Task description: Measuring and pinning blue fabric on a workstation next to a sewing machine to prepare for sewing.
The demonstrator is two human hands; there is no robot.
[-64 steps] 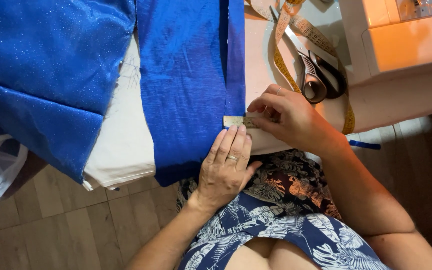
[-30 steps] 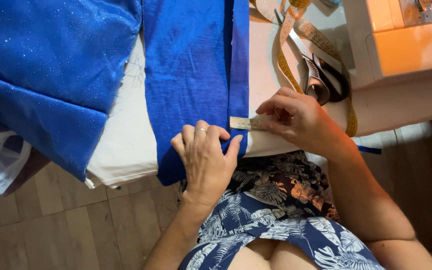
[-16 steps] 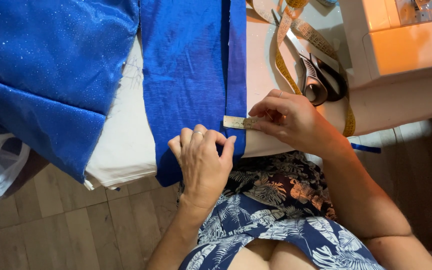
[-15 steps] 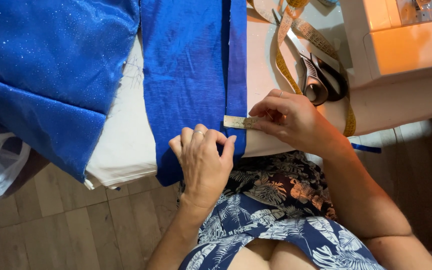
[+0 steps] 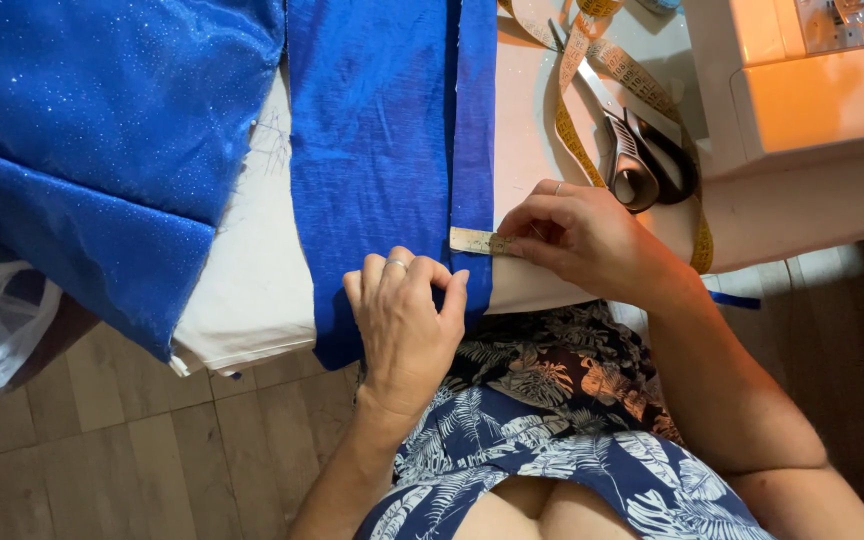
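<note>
Left hand: our left hand [image 5: 407, 325] rests curled on the folded blue fabric strip [image 5: 382, 150] at the near edge of the tabletop [image 5: 527, 120], fingertips bunched and pressing the cloth just left of its folded hem; it grips nothing else.
Right hand: our right hand [image 5: 577, 235] pinches the end of a small cream measuring gauge [image 5: 477, 241] between thumb and forefinger, the gauge lying flat across the hem.
Fabric: the strip runs from the far edge to the near edge and hangs over it; a larger glittery blue cloth [image 5: 92, 150] drapes off the left side.
Nearby: scissors [image 5: 642, 160] and a yellow tape measure [image 5: 592, 90] lie right of the strip, beside the white sewing machine [image 5: 802, 80] at the far right corner.
Doing it well: we judge the gauge should stay square to the fold and the cloth flat and untensioned while we read the hem depth.
Change: two seconds ago our left hand lay flat, fingers spread; now the fingers are drawn in. The gauge and right hand have hardly moved.
</note>
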